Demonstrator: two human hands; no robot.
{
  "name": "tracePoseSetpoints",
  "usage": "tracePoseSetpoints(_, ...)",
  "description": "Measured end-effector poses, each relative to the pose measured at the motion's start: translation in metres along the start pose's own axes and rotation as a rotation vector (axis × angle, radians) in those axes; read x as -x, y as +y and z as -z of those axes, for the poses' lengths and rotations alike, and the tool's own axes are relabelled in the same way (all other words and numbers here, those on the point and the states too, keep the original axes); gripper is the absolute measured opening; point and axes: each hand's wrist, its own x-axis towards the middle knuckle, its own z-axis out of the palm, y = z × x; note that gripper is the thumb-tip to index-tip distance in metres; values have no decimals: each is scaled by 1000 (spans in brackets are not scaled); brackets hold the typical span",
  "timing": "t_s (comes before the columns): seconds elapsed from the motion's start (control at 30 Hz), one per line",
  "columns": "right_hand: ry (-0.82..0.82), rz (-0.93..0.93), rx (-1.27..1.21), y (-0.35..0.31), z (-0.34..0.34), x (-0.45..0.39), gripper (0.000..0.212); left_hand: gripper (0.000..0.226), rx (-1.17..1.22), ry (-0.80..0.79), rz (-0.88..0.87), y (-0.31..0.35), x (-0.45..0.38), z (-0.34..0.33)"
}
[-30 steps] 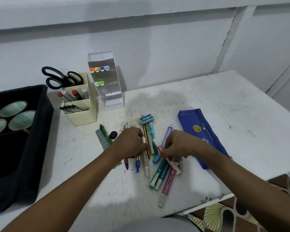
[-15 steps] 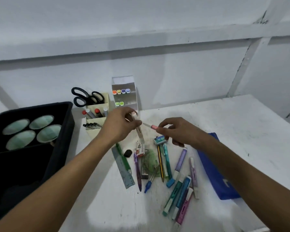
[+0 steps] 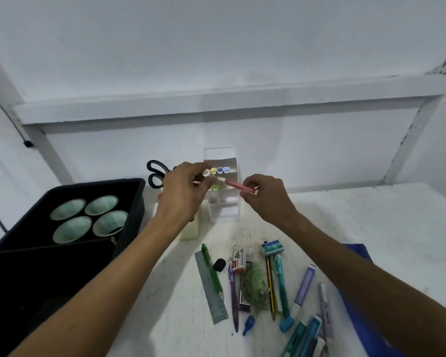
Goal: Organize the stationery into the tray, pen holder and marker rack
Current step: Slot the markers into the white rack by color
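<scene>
Both hands are raised in front of the clear marker rack [image 3: 223, 202], which holds several markers with coloured ends. My left hand [image 3: 184, 195] pinches a pale marker [image 3: 211, 176] at the rack's upper row. My right hand [image 3: 264, 195] holds a pink marker [image 3: 238, 186], its tip pointing left towards the rack. The cream pen holder [image 3: 189, 230] with black scissors [image 3: 156, 173] stands behind my left wrist, mostly hidden. A black tray [image 3: 129, 197] sits at the left. A pile of loose pens, highlighters and pencils [image 3: 276, 284] lies on the white table [image 3: 371, 222].
Inside the black tray are several green-lined round cups [image 3: 88, 220]. A metal ruler [image 3: 210, 287], a green pen [image 3: 211, 269], a black eraser [image 3: 219, 264], a staples box [image 3: 238, 260] and a teal box [image 3: 273, 247] lie among the pile. A blue pouch [image 3: 361, 313] lies right.
Both hands lifted off the pile on the table, each with a marker, and rose up to the marker rack. The camera view tilted upward.
</scene>
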Motion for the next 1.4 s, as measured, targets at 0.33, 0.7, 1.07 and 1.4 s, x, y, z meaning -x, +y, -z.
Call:
tracePoseSetpoints(0.33,92,106,-15,13,-14,-7,14,23,-51,-36,-171,-20,-2,-24)
tracePoseSetpoints(0.7,-30,179,119,1,-29,-28,12,14,-94,-202,-225,-24,-16,-45)
tracePoseSetpoints(1.07,-69,200,146,-4,-29,-29,22,10,-117,-294,-219,-25,-20,-48)
tracePoseSetpoints(1.4,-169,190,83,16,-40,-42,11,17,-122,-334,-161,-35,-25,-56)
